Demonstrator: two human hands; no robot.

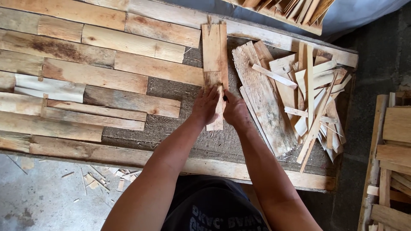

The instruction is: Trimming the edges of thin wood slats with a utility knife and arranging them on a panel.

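Note:
A narrow wooden plank [212, 51] lies lengthwise on the work surface, pointing away from me. My left hand [205, 106] rests flat on its near end, fingers spread over the wood. My right hand [234, 110] is pressed against the plank's right edge, fingers curled; a small dark object shows between thumb and fingers, too small to identify. Both hands touch each other at the plank.
Flat boards [98, 77] are laid side by side across the left of the frame. A heap of split wood strips and offcuts [299, 98] lies to the right. Stacked planks [391, 162] stand at the far right. Wood chips [98, 177] litter the concrete floor.

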